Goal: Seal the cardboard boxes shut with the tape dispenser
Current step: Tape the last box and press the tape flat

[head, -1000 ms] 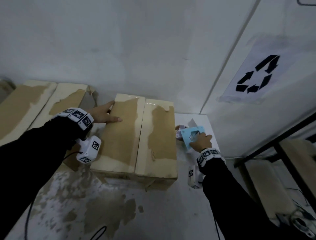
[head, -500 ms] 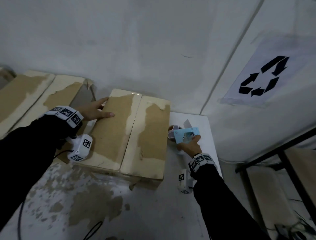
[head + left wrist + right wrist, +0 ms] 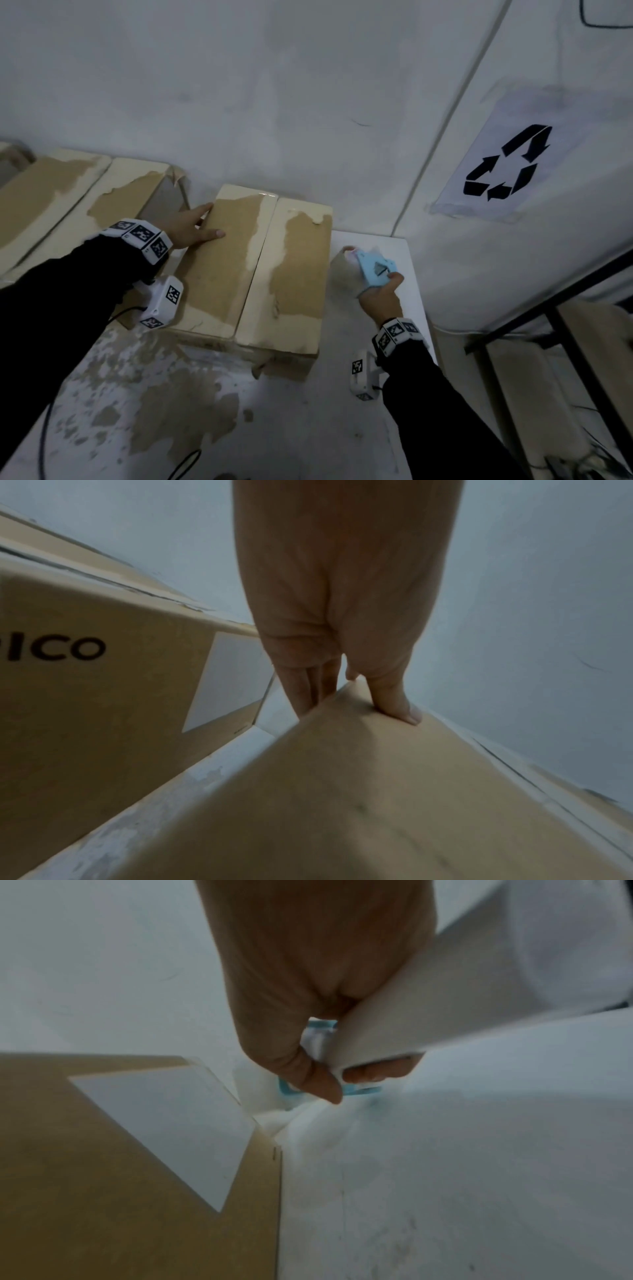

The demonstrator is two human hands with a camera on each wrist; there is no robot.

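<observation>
A brown cardboard box (image 3: 260, 274) with its two top flaps folded down sits on the white table, near the wall. My left hand (image 3: 190, 226) lies at the box's far left corner, thumb on top (image 3: 399, 704) and straight fingers (image 3: 308, 685) down its left side. My right hand (image 3: 378, 296) grips the light blue tape dispenser (image 3: 375, 267) just right of the box, above the table. In the right wrist view, thumb and fingers (image 3: 318, 1080) curl round the dispenser's handle (image 3: 356, 1089) beside the box's right side (image 3: 137, 1164).
A second, larger cardboard box (image 3: 68, 202) marked with black letters (image 3: 55, 650) stands to the left. The white wall (image 3: 274, 102) runs close behind both boxes. The table's right edge (image 3: 421, 291) drops off beside a dark metal rack (image 3: 555, 318). The stained table surface (image 3: 205, 411) lies in front.
My right hand has lifted the tape dispenser off the table and tilted it towards the box. My left hand has stayed on the box's far left corner.
</observation>
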